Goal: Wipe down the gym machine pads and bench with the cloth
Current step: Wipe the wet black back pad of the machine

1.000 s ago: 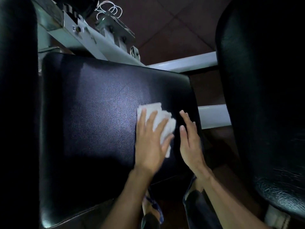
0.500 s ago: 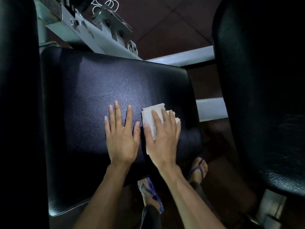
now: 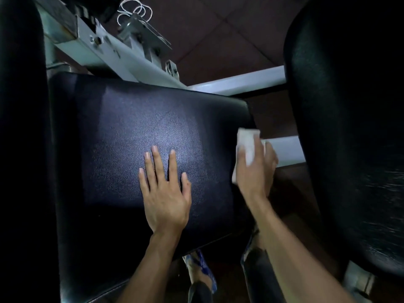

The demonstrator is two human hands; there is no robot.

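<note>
Grained glossy leatherette pad

We see the right hand blurred, covering most of the white cloth; dark pads on both sides run past the frame edges.

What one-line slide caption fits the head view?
Right hand wipes the black pad's right edge with a white cloth; left hand flat on it.

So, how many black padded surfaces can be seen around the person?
3: the middle pad under the left hand, a dark pad along the left edge, and a large pad at right. Others may be out of view.
</note>
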